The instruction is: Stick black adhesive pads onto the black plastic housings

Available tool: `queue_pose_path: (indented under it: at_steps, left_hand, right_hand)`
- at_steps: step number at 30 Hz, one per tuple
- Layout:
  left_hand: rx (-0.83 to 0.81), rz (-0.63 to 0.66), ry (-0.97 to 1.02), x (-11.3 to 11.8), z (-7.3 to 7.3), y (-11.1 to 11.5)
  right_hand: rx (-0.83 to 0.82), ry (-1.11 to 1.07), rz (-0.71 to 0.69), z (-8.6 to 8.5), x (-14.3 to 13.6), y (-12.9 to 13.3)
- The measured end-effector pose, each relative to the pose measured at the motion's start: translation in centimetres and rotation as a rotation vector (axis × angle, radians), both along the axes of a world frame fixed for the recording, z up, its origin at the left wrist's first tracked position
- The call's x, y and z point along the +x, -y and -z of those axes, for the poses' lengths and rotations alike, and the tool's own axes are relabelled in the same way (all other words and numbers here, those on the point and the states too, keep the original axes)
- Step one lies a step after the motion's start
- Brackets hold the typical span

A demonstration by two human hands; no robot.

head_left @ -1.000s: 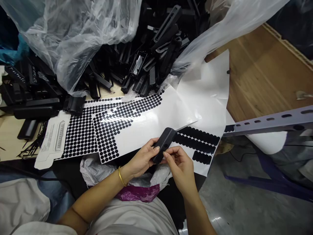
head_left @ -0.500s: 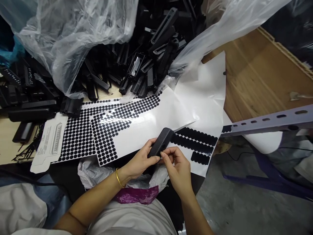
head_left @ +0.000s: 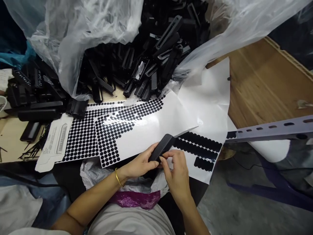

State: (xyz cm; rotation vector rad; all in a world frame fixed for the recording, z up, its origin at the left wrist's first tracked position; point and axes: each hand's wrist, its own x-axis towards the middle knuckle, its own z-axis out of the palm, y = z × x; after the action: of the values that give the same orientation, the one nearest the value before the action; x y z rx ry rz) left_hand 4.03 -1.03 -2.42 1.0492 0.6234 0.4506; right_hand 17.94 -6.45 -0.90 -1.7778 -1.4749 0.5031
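Gripping a black case in the left hand, seemingly working its edge with right hand pinched (on what, cannot tell), next calling for steadiness.

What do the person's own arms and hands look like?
The left hand and right hand are ungloved, and no sleeve covers either forearm where it shows. A thin gold-coloured bangle circles the left wrist; nothing shows on the right one.
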Motion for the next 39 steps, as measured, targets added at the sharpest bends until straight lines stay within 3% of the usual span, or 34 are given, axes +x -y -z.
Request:
queue_pose_path:
  at_steps: [5, 7, 10, 12, 14, 16, 18, 22, 26, 30, 39]
  left_hand:
    - [0.158, 0.256, -0.119, -3.1, -1.0, -0.9]
    - [0.192, 0.252, -0.182, -4.2, -1.9, -2.4]
    - [0.256, -0.063, -0.317, -4.5, -2.9, -6.5]
    - [0.436, -0.393, -0.471, -4.0, -2.9, -10.5]
    - [0.671, -0.583, -0.649, -3.1, -2.6, -14.9]
    - [0.757, -0.641, -0.837, -2.2, -2.2, -19.1]
    - [0.732, -0.575, -0.925, -1.2, -1.9, -22.4]
    - [0.728, -0.507, -0.992, 0.8, -2.2, -26.0]
    - [0.742, -0.468, -1.02, 1.7, -3.0, -27.4]
    - [0.833, -0.36, -0.899, 0.5, -3.6, -27.5]
    - [0.994, -0.203, -0.703, -1.3, -2.7, -22.5]
  right_hand:
    - [0.041, 0.003, 0.111, -0.1, 2.1, -0.5]
    - [0.04, -0.034, 0.107, -0.1, 2.1, -0.8]
    - [0.065, -0.087, 0.003, 0.1, 0.9, -1.3]
    - [0.075, -0.105, -0.07, 0.4, -0.3, -1.6]
    - [0.083, -0.079, -0.119, 0.8, -1.3, -2.1]
    - [0.12, -0.002, -0.158, 1.5, -1.8, -2.7]
    - [0.162, 0.119, -0.18, 2.5, -1.8, -3.3]
    - [0.127, 0.378, -0.188, 4.5, -1.6, -4.4]
    - [0.101, 0.519, -0.178, 5.4, -2.0, -5.6]
    - [0.1, 0.555, -0.124, 5.5, -2.5, -7.0]
    - [0.133, 0.58, -0.096, 5.8, -2.2, -8.2]
